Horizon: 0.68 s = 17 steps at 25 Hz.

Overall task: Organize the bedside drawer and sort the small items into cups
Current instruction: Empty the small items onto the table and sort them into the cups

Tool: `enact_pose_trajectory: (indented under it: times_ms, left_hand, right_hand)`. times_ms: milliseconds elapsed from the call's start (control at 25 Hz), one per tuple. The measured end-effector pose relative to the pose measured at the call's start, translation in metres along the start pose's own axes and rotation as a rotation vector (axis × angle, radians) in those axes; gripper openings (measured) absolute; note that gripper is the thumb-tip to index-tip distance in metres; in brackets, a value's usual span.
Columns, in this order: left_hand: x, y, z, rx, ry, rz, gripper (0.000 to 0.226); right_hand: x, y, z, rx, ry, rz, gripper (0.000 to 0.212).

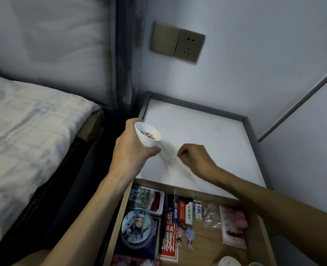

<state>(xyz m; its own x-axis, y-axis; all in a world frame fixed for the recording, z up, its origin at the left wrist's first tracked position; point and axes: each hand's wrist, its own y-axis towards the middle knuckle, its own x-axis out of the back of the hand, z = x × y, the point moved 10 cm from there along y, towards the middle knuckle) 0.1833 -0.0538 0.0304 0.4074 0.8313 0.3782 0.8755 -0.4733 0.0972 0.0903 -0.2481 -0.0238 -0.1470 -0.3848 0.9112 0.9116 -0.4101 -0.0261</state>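
My left hand (132, 148) grips a small white paper cup (148, 137) above the left part of the white bedside table top (206, 135); small items lie inside the cup. My right hand (193, 156) hovers over the table top to the right of the cup, its fingers curled in a loose fist; whether it pinches anything is hidden. Below, the wooden drawer (212, 244) stands open and holds a round badge (136, 227), a card tin (147, 198), erasers (189, 210), two little figure keychains (184, 235) and a pink packet (233, 227).
The bed (24, 131) with pale sheets lies to the left. A wall socket plate (178, 43) sits above the table. Rims of two more white cups (229, 261) show at the drawer's lower right. The table has a raised grey rim (251, 127).
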Motion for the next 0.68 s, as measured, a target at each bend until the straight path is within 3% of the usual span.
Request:
enact_pose_trajectory:
  times_ms: [120, 240, 400, 560, 680]
  left_hand:
    - [-0.01, -0.004, -0.003, -0.018, 0.024, 0.031, 0.084]
    - [-0.021, -0.009, -0.013, -0.062, 0.027, 0.069, 0.085]
    - [-0.042, -0.018, -0.027, -0.132, -0.018, 0.155, 0.081]
    - [-0.056, -0.026, -0.031, -0.144, -0.051, 0.222, 0.078]
    - [-0.07, -0.038, -0.036, -0.138, -0.17, 0.309, 0.076]
  right_hand:
    - [0.06, 0.001, 0.028, 0.005, 0.272, -0.138, 0.014]
    - [0.09, -0.004, 0.086, 0.175, 0.497, -0.029, 0.015]
    - [0.08, -0.017, 0.117, 0.31, 0.354, 0.121, 0.015]
    - [0.098, -0.031, 0.093, 0.253, 0.422, 0.035, 0.014]
    - [0.109, -0.048, 0.063, 0.12, 0.331, -0.087, 0.011]
